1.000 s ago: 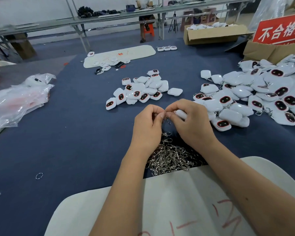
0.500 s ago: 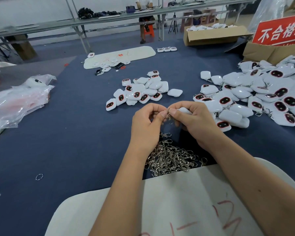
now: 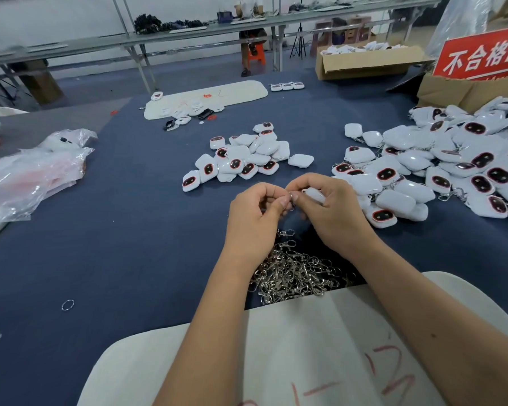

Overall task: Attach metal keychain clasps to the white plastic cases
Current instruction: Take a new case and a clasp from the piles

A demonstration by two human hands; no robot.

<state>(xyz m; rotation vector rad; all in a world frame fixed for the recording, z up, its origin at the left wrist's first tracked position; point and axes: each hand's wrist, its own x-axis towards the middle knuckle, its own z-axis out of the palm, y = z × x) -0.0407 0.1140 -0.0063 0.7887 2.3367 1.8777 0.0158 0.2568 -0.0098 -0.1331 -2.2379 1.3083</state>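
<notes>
The left grip [image 3: 255, 212] pinches a clasp [image 3: 291, 197] against the case [image 3: 316, 194] held in the right grip [image 3: 332, 212], while one pile [image 3: 241, 159] seems unclipped and the right heap [image 3: 440, 168] already clipped.

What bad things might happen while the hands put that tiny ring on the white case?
1. The ring is pinched only at the fingertips of the left hand, so it may slip into the clasp pile below.
2. The right hand hides most of the case, so its grip may be loose and the case could drop.
</notes>
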